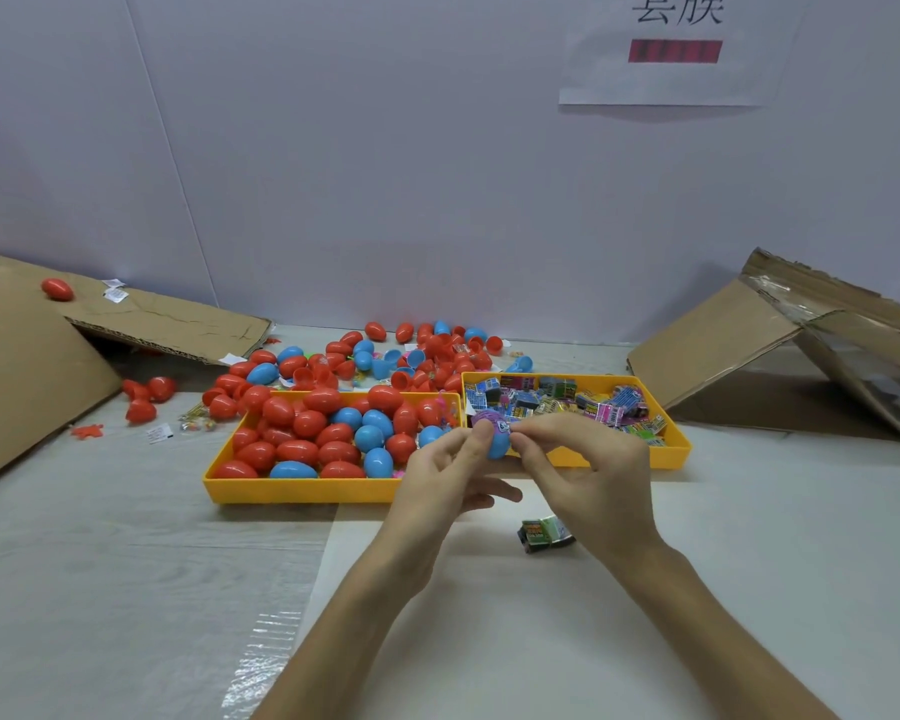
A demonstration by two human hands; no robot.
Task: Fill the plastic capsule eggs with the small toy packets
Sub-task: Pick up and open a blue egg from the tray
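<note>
While one blue egg [499, 449] is being loaded, the job as a whole looks mid-run, not near its end.

- Left tray [302, 490]: heaped with closed red and blue eggs. Probably finished ones, though whether they hold packets cannot be told from outside.
- Right tray [671, 452]: well stocked with small toy packets, so plenty of stock is left.
- Loose pile [385, 356] behind both trays: many more eggs, some of them open halves, apparently waiting.
- One stray packet [544, 532] lies on the bench [126, 537] just beside the right wrist.

Egg in hand: held up over the near edge of the trays, about where the two trays meet. A purple packet [489, 422] bulges from its top, partly in and not seated. No second half is seen on it, so closing is not yet done.

Left hand [437, 475]: thumb and forefinger curl round the egg's left side and grip it; the other fingers hang loosely curled beneath.

Right hand [588, 470]: fingers [531, 433] are bunched at the egg's right rim, touching the packet's edge and pinching or pressing it in. The egg sits between the two sets of fingertips.
</note>
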